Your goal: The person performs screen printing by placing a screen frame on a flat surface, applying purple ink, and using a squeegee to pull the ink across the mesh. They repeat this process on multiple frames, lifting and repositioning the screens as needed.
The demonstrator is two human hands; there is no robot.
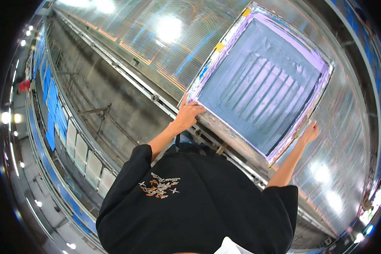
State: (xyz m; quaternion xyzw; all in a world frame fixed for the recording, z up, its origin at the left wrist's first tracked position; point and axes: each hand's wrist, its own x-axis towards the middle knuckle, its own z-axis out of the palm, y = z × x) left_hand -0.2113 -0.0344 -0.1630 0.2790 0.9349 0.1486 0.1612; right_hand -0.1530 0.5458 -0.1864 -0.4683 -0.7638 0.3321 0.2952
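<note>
A screen-printing frame (190,95) with a lilac-smeared border and dull blue-grey ink over a striped mesh (258,84) lies tilted across a shiny metal table (169,55). Yellow tape (219,46) shows on its upper left side. My left hand (188,112) grips the frame at its near left corner, fingers over the rim. My right hand (310,132) is just outside the frame's right side with its fingers curled; what it holds, if anything, I cannot make out.
A metal rail (127,72) runs along the table edge. At left are a concrete floor (114,118) with thin metal framework, blue sheets (51,114) and pale panels (82,154). Curved-looking blue and metal structure (360,51) is at far right. My black shirt fills the lower middle.
</note>
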